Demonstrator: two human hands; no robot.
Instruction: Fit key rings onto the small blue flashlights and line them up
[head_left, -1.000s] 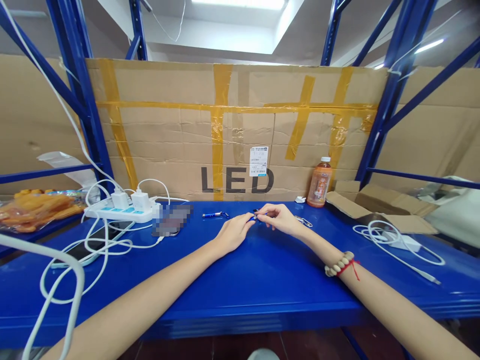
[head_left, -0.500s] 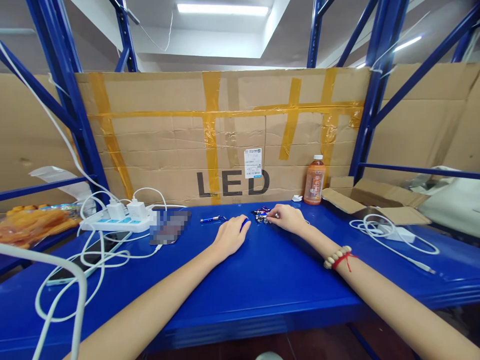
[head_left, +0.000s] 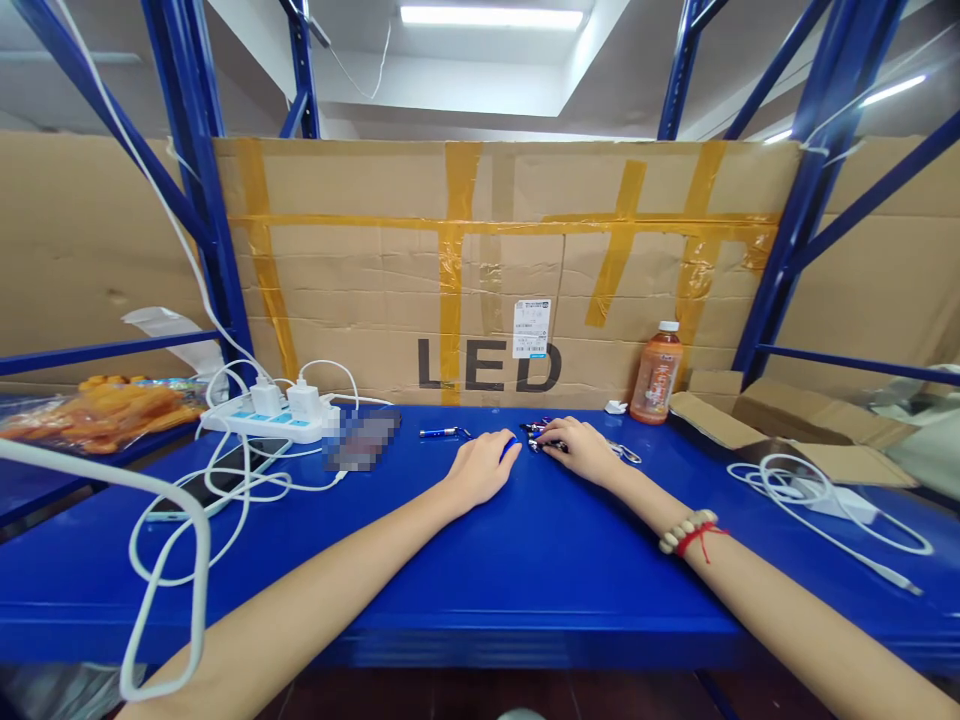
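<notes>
Nearest the viewer, a thick white cord [head_left: 201, 560] loops in front of the person's left forearm; if that arm pulled back, it could snag the loop and tug whatever the cord joins. Across a bare stretch of blue desk [head_left: 525, 575], a bead bracelet [head_left: 688, 532] with a loose red string circles the right wrist; the string could catch on small parts if the wrist swept over them.

Farther in, the left hand [head_left: 484, 468] rests on the desk, its fingers closed around a small blue piece [head_left: 510, 446] that shows at thumb and forefinger. A loose hold could let it slip and roll. Just beside, the right hand [head_left: 579, 448] is palm down, fingers bent over a cluster of small shiny trinkets [head_left: 533, 430]; whether it grips one cannot be told, since the fingers hide the contact. The pieces lie close together, so fingertips could take two at once or scatter the rest.

A metal clip [head_left: 628, 453] lies by the right wrist, where a sideways move could knock it. Left of the cluster, apart, is a slim blue stick [head_left: 441, 433] with a strap. Farther back, right, stands an orange drink bottle [head_left: 655, 375]; a wide reach could tip it.
</notes>
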